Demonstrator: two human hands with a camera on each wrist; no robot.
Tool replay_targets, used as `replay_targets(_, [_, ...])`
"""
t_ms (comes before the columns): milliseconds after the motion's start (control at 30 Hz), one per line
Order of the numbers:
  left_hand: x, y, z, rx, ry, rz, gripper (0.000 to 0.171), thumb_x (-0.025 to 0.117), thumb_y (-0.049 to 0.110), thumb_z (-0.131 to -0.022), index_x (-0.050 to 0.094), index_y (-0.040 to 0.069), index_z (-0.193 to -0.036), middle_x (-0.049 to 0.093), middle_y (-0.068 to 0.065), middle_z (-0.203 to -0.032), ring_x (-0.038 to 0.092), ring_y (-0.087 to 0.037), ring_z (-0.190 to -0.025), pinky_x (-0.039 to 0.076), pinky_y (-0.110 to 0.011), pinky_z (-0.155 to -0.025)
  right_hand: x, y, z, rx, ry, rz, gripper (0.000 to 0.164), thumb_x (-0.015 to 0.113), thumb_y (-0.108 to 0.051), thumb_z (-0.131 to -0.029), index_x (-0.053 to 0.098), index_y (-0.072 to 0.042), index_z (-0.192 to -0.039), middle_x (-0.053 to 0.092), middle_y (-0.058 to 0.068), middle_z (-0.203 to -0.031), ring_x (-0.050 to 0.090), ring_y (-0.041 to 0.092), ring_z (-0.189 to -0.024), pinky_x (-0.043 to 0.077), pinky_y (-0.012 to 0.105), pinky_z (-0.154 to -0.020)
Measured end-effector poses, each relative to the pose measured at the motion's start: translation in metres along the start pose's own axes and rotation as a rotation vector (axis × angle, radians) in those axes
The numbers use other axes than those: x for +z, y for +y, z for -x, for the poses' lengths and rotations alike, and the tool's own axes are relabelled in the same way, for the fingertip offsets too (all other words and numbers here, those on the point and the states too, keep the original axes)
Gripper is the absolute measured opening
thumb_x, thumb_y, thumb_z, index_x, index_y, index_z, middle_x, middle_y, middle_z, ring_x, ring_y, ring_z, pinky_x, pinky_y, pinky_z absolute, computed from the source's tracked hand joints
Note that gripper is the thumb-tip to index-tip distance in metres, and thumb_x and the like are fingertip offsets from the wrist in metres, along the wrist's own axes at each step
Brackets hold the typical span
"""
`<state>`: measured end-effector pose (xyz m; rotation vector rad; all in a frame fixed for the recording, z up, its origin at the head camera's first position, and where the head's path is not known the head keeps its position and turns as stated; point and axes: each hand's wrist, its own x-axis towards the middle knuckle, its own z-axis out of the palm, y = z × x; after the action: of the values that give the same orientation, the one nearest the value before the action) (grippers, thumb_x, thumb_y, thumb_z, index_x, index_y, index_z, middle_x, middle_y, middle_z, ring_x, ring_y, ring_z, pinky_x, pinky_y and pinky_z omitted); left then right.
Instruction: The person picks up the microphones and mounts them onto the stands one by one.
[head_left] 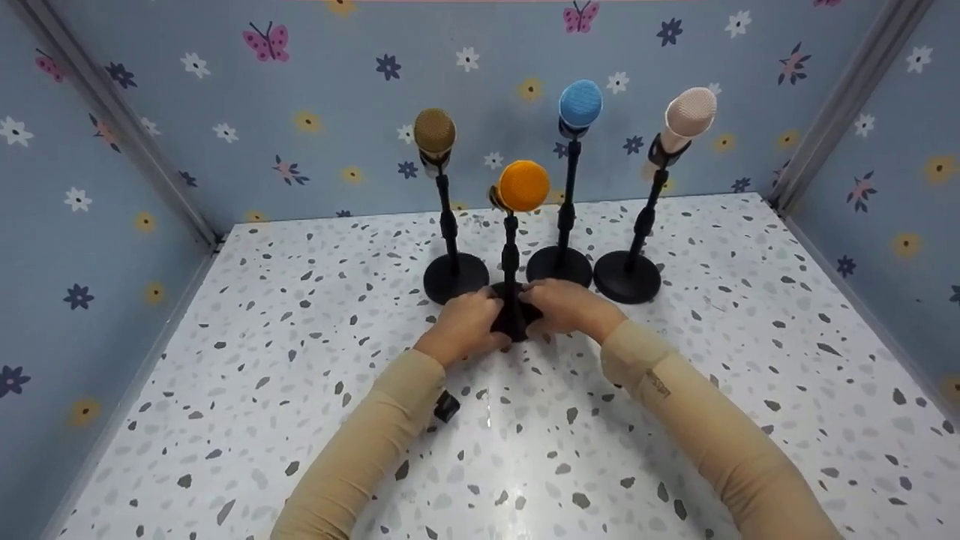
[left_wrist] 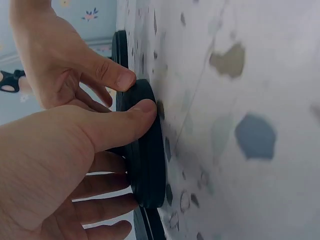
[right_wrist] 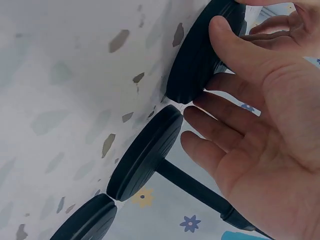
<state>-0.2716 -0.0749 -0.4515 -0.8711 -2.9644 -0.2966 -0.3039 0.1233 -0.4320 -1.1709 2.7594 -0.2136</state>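
Observation:
An orange-topped microphone [head_left: 523, 186] stands upright on a black desk stand with a round base [head_left: 511, 322]. My left hand [head_left: 466, 322] holds the left side of that base, thumb on its near edge and fingers round the side, as the left wrist view shows. From the right, my right hand [head_left: 566, 304] grips the same base [right_wrist: 192, 60], its thumb on the rim and its fingers behind. Just past my right fingertips is the base of the stand [head_left: 559, 264] bearing a blue microphone [head_left: 580, 103].
A brown-gold microphone [head_left: 435, 131] on its stand is behind left, and a pale pink microphone [head_left: 690, 112] on another is behind right. A small black object [head_left: 447, 406] lies beside my left sleeve. Flowered panels [head_left: 300, 112] enclose the speckled tabletop [head_left: 300, 315].

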Motion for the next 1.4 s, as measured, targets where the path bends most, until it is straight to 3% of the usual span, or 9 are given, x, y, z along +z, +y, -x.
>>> replay_targets(133, [-0.001,-0.011,-0.008,-0.051,-0.047,0.019,0.044,0.081,0.034,-0.087,0.07,0.002,-0.114,0.064,-0.018,-0.125,0.064,-0.038,-0.108,0.052,-0.049,-0.096,-0.001,0.001,-0.013,0.035,-0.008,0.001,0.032,0.081,-0.017,-0.083,0.072,-0.002,-0.11,0.07,0.016,-0.111,0.067,0.034,-0.102,0.055,0.045,-0.092])
replay_targets(333, [-0.001,-0.031,-0.02,-0.115,-0.078,0.087,0.06,0.077,0.04,-0.089,0.062,0.011,-0.14,0.052,-0.011,-0.148,0.047,-0.036,-0.133,0.03,-0.069,-0.111,-0.004,0.006,-0.027,0.095,-0.025,-0.006,0.037,0.079,-0.018,-0.09,0.069,0.0,-0.122,0.068,0.016,-0.118,0.064,0.035,-0.112,0.05,0.044,-0.101])
replay_targets(533, [0.002,-0.047,-0.022,-0.114,-0.047,0.169,0.067,0.074,0.045,-0.091,0.055,0.011,-0.146,0.05,-0.009,-0.15,0.043,-0.032,-0.137,0.03,-0.064,-0.113,-0.004,0.013,-0.037,0.124,-0.02,-0.027,0.044,0.077,-0.022,-0.092,0.066,-0.001,-0.129,0.067,0.016,-0.125,0.062,0.036,-0.117,0.046,0.045,-0.106])
replay_targets(800, [0.003,-0.05,-0.021,-0.135,-0.043,0.154,0.069,0.069,0.046,-0.095,0.049,0.011,-0.151,0.043,-0.01,-0.155,0.037,-0.034,-0.142,0.026,-0.068,-0.114,-0.001,0.016,-0.041,0.186,-0.028,-0.002,0.061,0.072,-0.032,-0.097,0.051,-0.007,-0.148,0.049,0.011,-0.152,0.047,0.039,-0.134,0.039,0.047,-0.113])
replay_targets(1033, [0.004,-0.052,-0.017,-0.153,-0.042,0.144,0.069,0.069,0.045,-0.095,0.049,0.01,-0.151,0.043,-0.011,-0.156,0.037,-0.034,-0.142,0.025,-0.07,-0.113,0.002,0.015,-0.042,0.178,-0.039,-0.023,0.065,0.068,-0.036,-0.098,0.045,-0.006,-0.151,0.04,0.012,-0.158,0.035,0.041,-0.144,0.025,0.05,-0.121])
replay_targets(1400, [0.008,-0.049,-0.019,-0.126,-0.04,0.125,0.067,0.067,0.044,-0.097,0.049,0.009,-0.15,0.044,-0.012,-0.154,0.038,-0.036,-0.142,0.028,-0.07,-0.111,0.005,0.018,-0.034,0.202,-0.041,-0.005,0.067,0.066,-0.041,-0.099,0.043,-0.009,-0.154,0.037,0.009,-0.16,0.034,0.045,-0.143,0.038,0.054,-0.112])
